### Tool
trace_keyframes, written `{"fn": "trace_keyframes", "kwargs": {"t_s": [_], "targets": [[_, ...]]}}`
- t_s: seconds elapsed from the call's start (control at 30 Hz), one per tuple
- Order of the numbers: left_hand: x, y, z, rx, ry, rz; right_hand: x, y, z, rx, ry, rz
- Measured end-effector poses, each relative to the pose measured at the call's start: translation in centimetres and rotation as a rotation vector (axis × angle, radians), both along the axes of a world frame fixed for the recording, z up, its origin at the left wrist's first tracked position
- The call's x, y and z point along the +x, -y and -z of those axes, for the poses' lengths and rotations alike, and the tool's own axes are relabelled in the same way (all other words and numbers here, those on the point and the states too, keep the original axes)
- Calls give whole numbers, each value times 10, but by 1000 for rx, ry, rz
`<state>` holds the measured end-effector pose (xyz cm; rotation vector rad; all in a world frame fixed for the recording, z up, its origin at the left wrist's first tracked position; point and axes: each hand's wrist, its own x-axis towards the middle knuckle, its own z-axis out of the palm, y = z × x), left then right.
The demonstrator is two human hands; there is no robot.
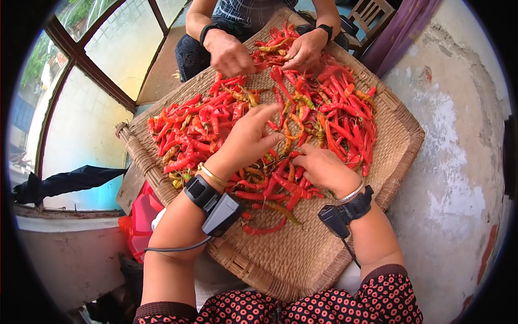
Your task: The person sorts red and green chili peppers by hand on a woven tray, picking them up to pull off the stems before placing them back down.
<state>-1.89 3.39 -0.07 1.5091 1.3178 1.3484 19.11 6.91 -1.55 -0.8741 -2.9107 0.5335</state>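
Observation:
A wide woven tray (280, 259) holds red chili peppers (189, 129) heaped on the left and more peppers (345, 119) on the right, with some yellowish and orange ones among them. My left hand (253, 135) is over the middle of the heap, its fingers stretched out and apart, slightly blurred, with nothing seen in them. Lower and to the right, my right hand (324, 167) reaches into the peppers near the centre. Its fingers are bent together at a pepper; what they hold, if anything, is hidden.
Across the tray sits another person, whose hands (232, 54) (307, 51) are at the far peppers. Windows and a dark folded umbrella (70, 181) are on the left. A worn wall (448, 151) stands at the right, a wooden chair (369, 21) behind. A pink bag (143, 216) lies lower left.

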Motion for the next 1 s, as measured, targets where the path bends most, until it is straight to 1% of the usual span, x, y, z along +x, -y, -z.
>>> {"fn": "trace_keyframes", "kwargs": {"t_s": [0.07, 0.1, 0.13, 0.2, 0.23, 0.3, 0.33, 0.4, 0.43, 0.47, 0.53, 0.6, 0.67, 0.7, 0.73, 0.77, 0.83, 0.87, 0.9, 0.93, 0.97, 1.0], "targets": [[1, 2, 11, 18, -476, 92, -3, 2, 5, 24, 26, 1], [6, 7, 6, -9, -545, 218, -3, 2, 6, 48, 49, 4], [9, 11, 12, 88, -648, 300, -3, 1, 3, 48, 50, 5], [20, 23, 8, 0, -768, 427, -2, -3, -5, -12, 10, 14], [22, 27, 7, 0, -769, 433, -1, -6, -6, -14, 8, 19], [26, 33, 6, -13, -918, 529, 2, -14, -11, -8, -192, 72], [27, 34, 7, -12, -918, 531, 2, -16, -15, -7, -192, 75], [28, 35, 11, -19, -964, 543, 1, -18, -28, -9, -370, 264], [28, 34, 13, -17, -962, 543, 3, -20, -32, 6, -456, 275], [28, 34, 14, 3, -981, 538, 4, -20, -37, 6, -455, 275], [29, 34, 16, 21, -997, 531, 9, -21, -43, -345, -481, 511], [29, 35, 16, -50, -1003, 534, 13, -25, -41, -394, -495, 469], [24, 36, 10, -49, -955, 557, 12, -25, -45, -734, -428, 566], [21, 36, 6, -48, -910, 584, 8, -25, -41, -734, -426, 565], [18, 35, 0, -48, -908, 585, 2, -25, -34, -819, -788, 617], [14, 33, -6, -60, -786, 561, -1, -25, -29, -891, -1154, 657], [7, 30, -9, -45, -588, 469, 4, -26, -28, -872, -1147, 682], [5, 29, -8, -46, -590, 471, 6, -27, -28, -851, -1141, 708], [3, 26, -5, -177, -348, 432, 4, -26, -27, -755, -970, 732], [2, 24, -4, -303, -104, 388, 3, -24, -26, -781, -851, 667], [2, 23, -5, -358, -40, 353, 2, -21, -29, -866, -752, 564], [3, 22, -8, -359, -40, 359, 1, -17, -33, -948, -651, 460]]}}
